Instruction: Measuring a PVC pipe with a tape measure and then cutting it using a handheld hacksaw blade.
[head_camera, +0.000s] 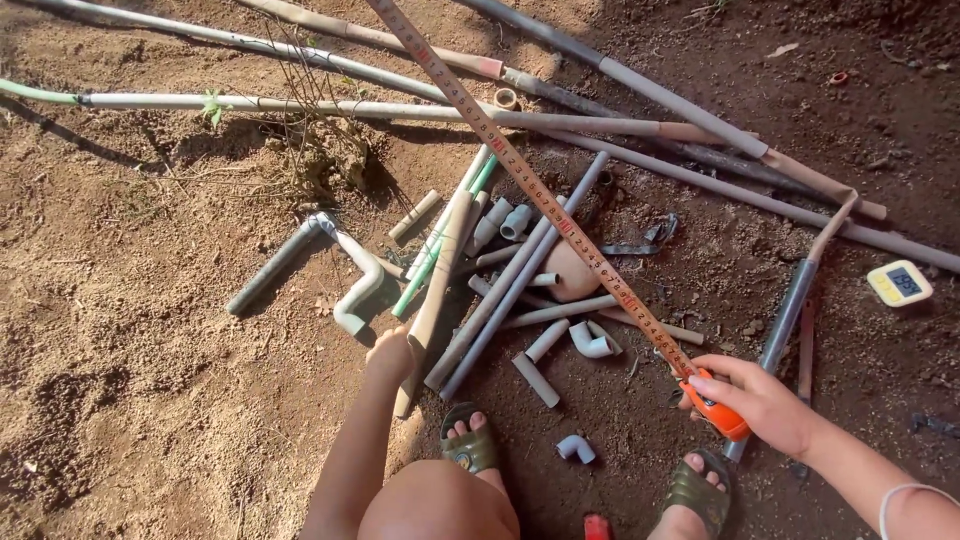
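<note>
My right hand grips the orange case of a tape measure. Its yellow tape blade stretches diagonally up and left across the pile of pipes to the top edge of the view. My left hand rests on the lower end of a tan pipe that lies on the dirt beside several grey pipes. My knee and both sandalled feet show at the bottom.
Long grey and tan pipes cross the top of the view. Short pipe offcuts and elbow fittings litter the dirt, including a bent assembly. A small yellow digital device lies at the right. Brown soil spreads left.
</note>
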